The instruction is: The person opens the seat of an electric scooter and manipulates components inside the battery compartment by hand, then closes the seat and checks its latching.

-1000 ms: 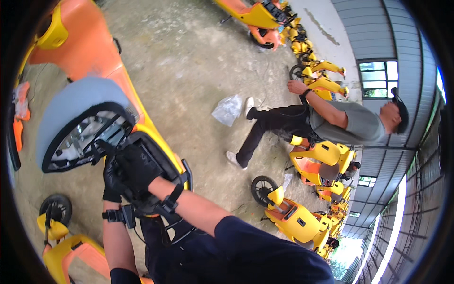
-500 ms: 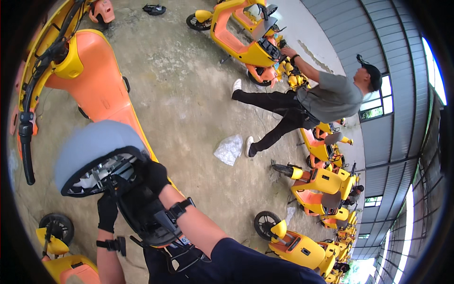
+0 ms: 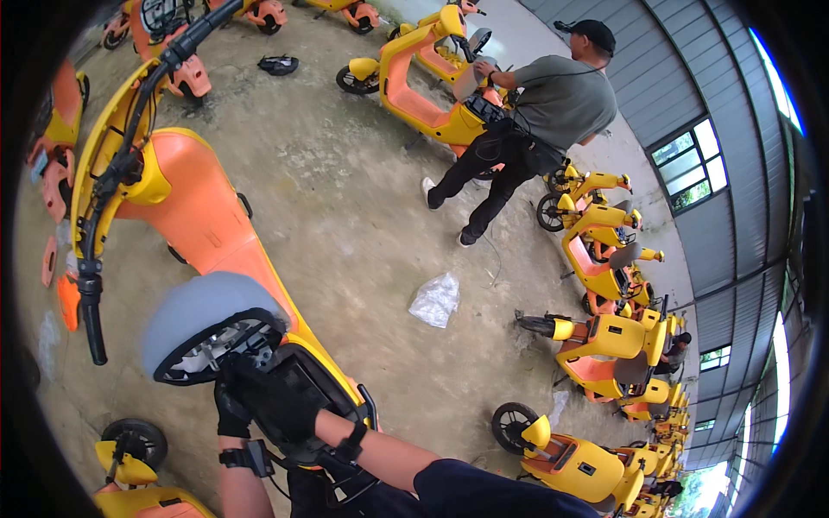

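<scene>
A yellow and orange electric scooter (image 3: 211, 216) stands before me, its grey seat (image 3: 216, 315) tipped up so the underside with its metal bracket (image 3: 220, 350) shows. Behind the seat lies a black open compartment (image 3: 315, 380). My right hand (image 3: 289, 406), in a black glove, reaches over that compartment toward the base of the seat. Close beside it on the left, my left hand (image 3: 231, 413), also gloved in black, is under the seat's lower edge. The fingers of both hands blend into the dark parts, and what they touch is hidden. Black straps circle both wrists.
A person (image 3: 553, 108) in a grey shirt and black cap stands at another scooter (image 3: 423, 99). Several yellow scooters (image 3: 596, 345) line the right side. A clear plastic bag (image 3: 434, 300) lies on the concrete floor. Another scooter's wheel (image 3: 138, 442) stands at the lower left.
My view has shifted, so the scooter sits lower and further right. My right hand has moved closer to my left. The other person has turned away and stands more upright.
</scene>
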### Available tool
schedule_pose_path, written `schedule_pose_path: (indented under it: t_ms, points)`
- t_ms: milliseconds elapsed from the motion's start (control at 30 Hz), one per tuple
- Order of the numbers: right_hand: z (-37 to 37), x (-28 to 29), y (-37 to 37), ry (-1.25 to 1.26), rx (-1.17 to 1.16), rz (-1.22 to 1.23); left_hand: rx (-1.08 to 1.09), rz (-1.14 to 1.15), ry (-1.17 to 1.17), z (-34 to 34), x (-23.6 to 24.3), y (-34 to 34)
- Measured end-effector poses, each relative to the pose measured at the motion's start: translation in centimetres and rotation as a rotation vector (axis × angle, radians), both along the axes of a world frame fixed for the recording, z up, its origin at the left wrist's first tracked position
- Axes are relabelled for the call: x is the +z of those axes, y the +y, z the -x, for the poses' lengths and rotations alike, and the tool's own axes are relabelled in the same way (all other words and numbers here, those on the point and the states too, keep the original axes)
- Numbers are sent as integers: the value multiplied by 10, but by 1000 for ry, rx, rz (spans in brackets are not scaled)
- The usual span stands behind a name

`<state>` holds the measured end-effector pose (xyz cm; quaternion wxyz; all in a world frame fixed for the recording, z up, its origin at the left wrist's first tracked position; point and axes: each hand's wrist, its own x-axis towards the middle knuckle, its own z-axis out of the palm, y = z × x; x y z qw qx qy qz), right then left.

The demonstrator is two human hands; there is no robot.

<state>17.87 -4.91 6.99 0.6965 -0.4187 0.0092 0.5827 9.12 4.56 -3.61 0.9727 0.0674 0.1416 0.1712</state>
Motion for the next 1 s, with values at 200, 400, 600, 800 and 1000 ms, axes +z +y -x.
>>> schedule_pose_path:
  t_ms: [200,400,600,800,1000]
  points:
    - [-35,15,-115,-1043,262,56,-28,53,186,76,77,-7]
    - [-79,28,-275,-299,-149,312,-48,-172,835,201,102,-2]
    - [-73,-36,-384,-678,192,940,-225,-323,678,286,112,-14]
    - [10,-135,-468,165,87,793,-240,-479,992,252,132,-24]
    - [91,-118,-465,352,-82,677,-27,-1006,1089,159,110,60]
